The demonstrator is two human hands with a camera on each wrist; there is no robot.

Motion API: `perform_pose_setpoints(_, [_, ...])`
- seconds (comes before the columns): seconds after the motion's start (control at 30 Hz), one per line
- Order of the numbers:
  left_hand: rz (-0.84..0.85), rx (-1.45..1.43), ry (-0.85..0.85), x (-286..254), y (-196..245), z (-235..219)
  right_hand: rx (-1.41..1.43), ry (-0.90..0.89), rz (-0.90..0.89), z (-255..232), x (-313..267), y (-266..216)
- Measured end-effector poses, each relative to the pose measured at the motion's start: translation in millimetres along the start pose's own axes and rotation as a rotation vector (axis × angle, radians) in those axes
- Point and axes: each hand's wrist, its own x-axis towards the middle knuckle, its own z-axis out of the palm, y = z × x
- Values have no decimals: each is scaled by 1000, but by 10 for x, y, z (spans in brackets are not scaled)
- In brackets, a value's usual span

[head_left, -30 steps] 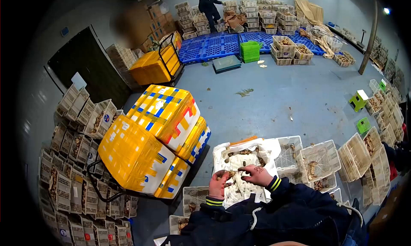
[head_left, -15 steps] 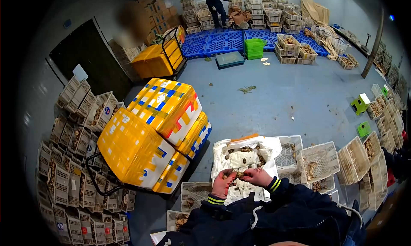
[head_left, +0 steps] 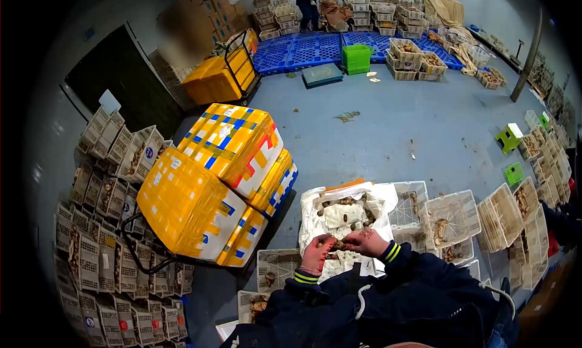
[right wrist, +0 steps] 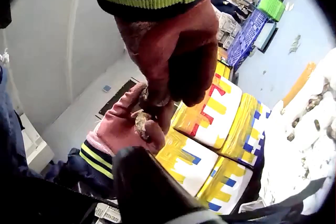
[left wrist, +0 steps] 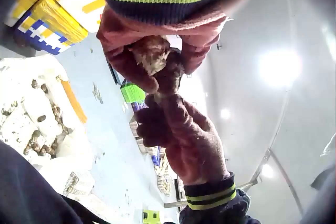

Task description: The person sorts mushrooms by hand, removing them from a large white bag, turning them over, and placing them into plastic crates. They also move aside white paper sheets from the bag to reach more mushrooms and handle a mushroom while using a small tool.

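Observation:
In the head view, both gloved hands meet over the near side of a white-lined box (head_left: 310, 217) with several small dark brown lumps (head_left: 370, 216) scattered on its lining. My left hand (head_left: 315, 256) grips a knobby brown-and-white lump (left wrist: 151, 55), its fingers and thumb curled round it. Against that lump sits a darker brown piece (left wrist: 171, 74). My right hand (head_left: 370, 243) comes in from the opposite side and pinches the darker piece's end between thumb and fingers. In the right wrist view, the right palm hides part of both pieces.
Slatted plastic crates (head_left: 451, 217) stand right of the box, others (head_left: 276, 266) to its left. Yellow-taped foam boxes (head_left: 191, 205) are stacked on a cart at left. Blue pallets (head_left: 315, 51), a green tub (head_left: 356, 58) and another person (head_left: 307, 8) are farther back.
A second ago the right hand was over the box with fingers spread, apart from the left. It has since come to the left hand, and the fingertips now meet at the pieces.

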Motion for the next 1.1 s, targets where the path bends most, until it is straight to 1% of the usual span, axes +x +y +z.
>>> perform_pose_setpoints(0.07, [-24, 14, 5, -11, -57, -58, 41, -29, -13, -7, -8, 4])
perform_pose_setpoints(0.13, [-43, 26, -8, -30, -4, -20, 14, -49, -11, -26, -6, 24])
perform_pose_setpoints(0.17, [-42, 88, 58, -45, 3, 29, -10, -61, -5, -33, -6, 15])
perform_pose_setpoints(0.23, [-20, 106, 25, -8, -73, -39, -24, -68, -22, -4, 4, 52])
perform_pose_setpoints(0.27, [23, -62, -99, -20, -95, -127, -24, -74, -5, 11, -11, 67])
perform_pose_setpoints(0.3, [-7, 51, -30, -33, -51, -61, -26, -79, 13, -12, -14, 54])
perform_pose_setpoints(0.33, [-28, 93, 10, -20, -52, -36, -6, -115, 43, -38, -1, 39])
perform_pose_setpoints(0.37, [-49, 134, 53, -11, -55, -26, 17, -106, 41, -58, 0, 17])
perform_pose_setpoints(0.4, [-37, 107, 38, -18, -48, -23, 4, -82, 5, -46, 5, 41])
perform_pose_setpoints(0.43, [-12, 64, -43, -8, -76, -84, -5, -61, -29, -23, -6, 55])
perform_pose_setpoints(0.5, [-13, 4, -67, -8, -67, -95, 0, -40, -41, -18, -25, 53])
perform_pose_setpoints(0.53, [-13, 2, -68, -10, -48, -64, 3, -81, 6, -30, -22, 38])
perform_pose_setpoints(0.57, [-27, 76, -27, -12, -27, -29, 6, -122, 51, -42, -12, 35])
perform_pose_setpoints(0.6, [-45, 146, 19, -48, -19, -5, 8, -111, 51, -25, -22, 48])
perform_pose_setpoints(0.63, [-44, 142, 24, -23, -42, -25, 12, -121, 50, -21, -26, 69])
perform_pose_setpoints(0.7, [7, 67, -58, -75, -1, -27, 113, -44, -25, -15, -10, 73])
perform_pose_setpoints(0.73, [12, -56, -84, -23, -81, -117, 119, -86, 24, -40, 3, 52])
perform_pose_setpoints(0.77, [35, -52, -78, -6, -97, -144, 166, -67, 62, -86, 6, -1])
perform_pose_setpoints(0.83, [3, -67, -54, 47, -71, -172, 213, -79, 114, -108, 45, -1])
perform_pose_setpoints(0.87, [1, -101, -7, 52, -72, -183, 161, -47, 129, 9, 41, 122])
perform_pose_setpoints(0.9, [2, -102, -6, 64, -68, -178, 161, -48, 128, -21, 52, 110])
perform_pose_setpoints(0.97, [66, -149, 75, 63, -96, -232, 187, -17, 124, -41, 67, 65])
perform_pose_setpoints(1.03, [92, -179, 56, 87, -112, -275, 150, -33, 140, -108, 84, -2])
perform_pose_setpoints(1.1, [79, -228, 13, 67, -113, -275, 125, 44, 72, -68, 78, -34])
